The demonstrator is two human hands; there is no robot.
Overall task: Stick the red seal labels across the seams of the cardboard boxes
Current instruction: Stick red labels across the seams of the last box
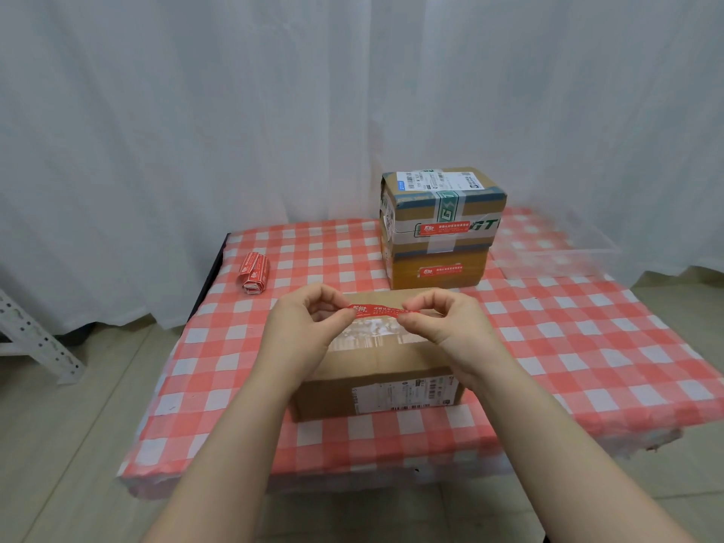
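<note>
L hand [313, 319] & R hand [438, 319] each pinch one end of red label [376, 310], thumb+forefinger, stretched flat just above box [376, 370] on desk [587, 346].

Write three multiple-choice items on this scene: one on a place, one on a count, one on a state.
1. Where does the bundle of spare labels lie?
A. On the floor
B. On top of the stack
C. On the tablecloth, left of the boxes

2. How many cardboard boxes are on the table?
A. Three
B. Two
C. Five

3. The red label is:
A. stuck flat
B. pinched at both ends
C. crumpled in one fist

Key: 1 C, it rests on the checks near the left edge. 2 A, the upper box sits on the lower box, plus the near box. 3 B, the left hand and right hand each pinch one end in their fingers.
</note>
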